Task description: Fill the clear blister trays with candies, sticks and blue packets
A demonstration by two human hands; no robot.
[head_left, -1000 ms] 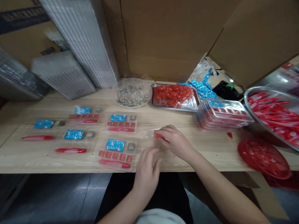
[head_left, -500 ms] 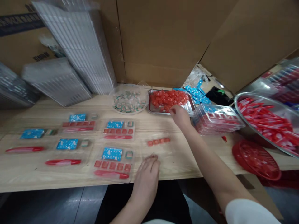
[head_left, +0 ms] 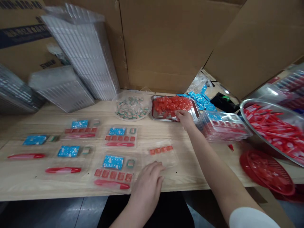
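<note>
My right hand point(head_left: 185, 119) is at the front rim of a metal tray point(head_left: 163, 119), its thumb and finger pinched on what looks like a small red square piece. Behind its fingertips lies a heap of red square pieces point(head_left: 173, 104) in that tray. My left hand point(head_left: 148, 182) rests with fingers stretched out at the near left edge of a clear plastic blister tray point(head_left: 171, 161). A row of several red squares point(head_left: 161, 150) sits in this blister tray. Left of my left hand lies a filled blister tray with a blue packet point(head_left: 113, 162), red squares and a red pen-like piece point(head_left: 111, 184).
More blister trays with blue packets point(head_left: 68, 151) lie leftward. Behind stand a clear bowl of small green-and-white pieces point(head_left: 133, 107) and tall stacks of clear trays point(head_left: 83, 53). At right are stacked filled packs point(head_left: 223, 126), a metal basin point(head_left: 257, 139) and a red basket point(head_left: 267, 172).
My right hand has drawn slightly back from the red heap towards the tray's front rim. My left hand stays beside the blister tray. The whole view has shifted slightly downward.
</note>
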